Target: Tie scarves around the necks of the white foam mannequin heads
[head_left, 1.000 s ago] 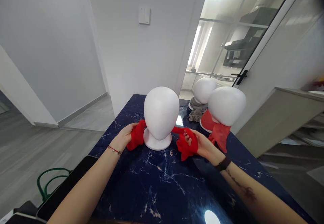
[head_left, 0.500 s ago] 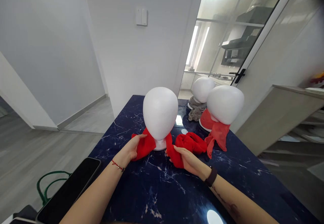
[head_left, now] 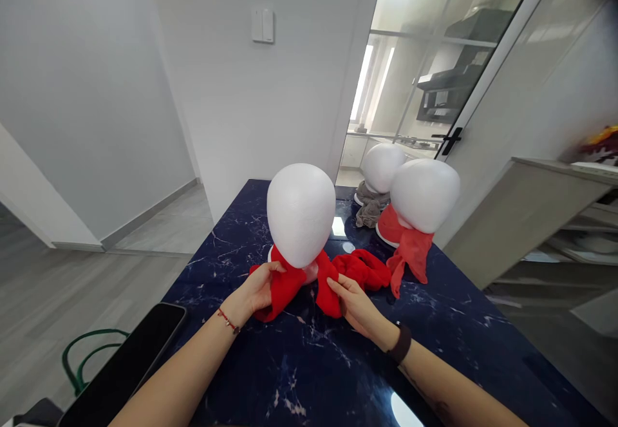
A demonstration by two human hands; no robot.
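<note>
A white mannequin head [head_left: 301,211] stands on the dark blue marbled table [head_left: 309,362]. Around its neck runs a bright red scarf [head_left: 288,288], with an end at each side of the front. My left hand [head_left: 261,288] grips the left part, fingers closed on the cloth. On the other side, my right hand [head_left: 355,301] pinches the right part between thumb and fingers. The scarf's bunched length trails on the table past my right hand. The back of the neck is hidden by the head.
To the right stands a second white head [head_left: 425,195] wearing a coral scarf [head_left: 410,256]. Behind it, another white head [head_left: 383,166] has a grey scarf [head_left: 371,211]. A black phone-like slab [head_left: 128,356] lies at the left edge, near a green cord handle [head_left: 72,362].
Both hands have drawn the scarf closer in around the neck. Its left part now sits higher and nearer the front, covering more of the base. The view has shifted slightly.
</note>
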